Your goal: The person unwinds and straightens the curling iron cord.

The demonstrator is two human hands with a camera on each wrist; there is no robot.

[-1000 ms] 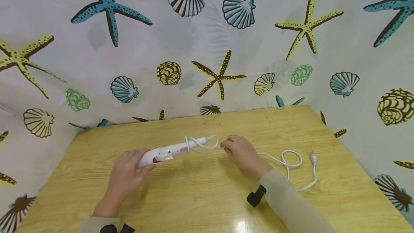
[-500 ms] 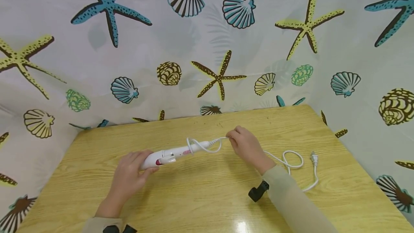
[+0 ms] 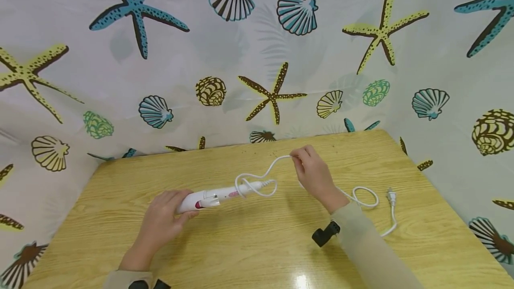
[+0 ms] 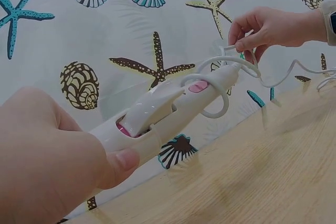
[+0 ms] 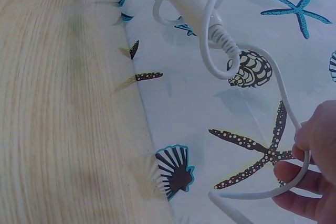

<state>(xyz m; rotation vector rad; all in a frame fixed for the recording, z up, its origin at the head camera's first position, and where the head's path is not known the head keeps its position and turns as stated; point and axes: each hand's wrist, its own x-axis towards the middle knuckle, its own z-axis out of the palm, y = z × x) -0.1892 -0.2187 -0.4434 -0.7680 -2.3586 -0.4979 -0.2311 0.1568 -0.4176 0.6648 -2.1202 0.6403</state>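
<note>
A white curling iron (image 3: 213,194) with a clamp lever and pink parts is held above the table in my left hand (image 3: 162,217). In the left wrist view the thumb and fingers of that hand (image 4: 47,156) wrap its thick end, hiding the tip. The white cord (image 3: 263,176) loops loosely around the handle near the ribbed strain relief (image 5: 224,40). Thumb and fingertips of my right hand (image 3: 316,175) pinch the cord, up and to the right of the handle. From there the cord runs down to the tabletop.
On the right of the wooden table (image 3: 249,249), the cord lies in a loose loop (image 3: 365,188) with its two-prong plug (image 3: 391,196) beside it. A curtain (image 3: 233,48) printed with starfish and shells hangs behind the table and at its sides.
My right hand has moved up and to the right, pulling the cord into a longer, looser stretch from the handle. The curling iron in my left hand has shifted slightly right.
</note>
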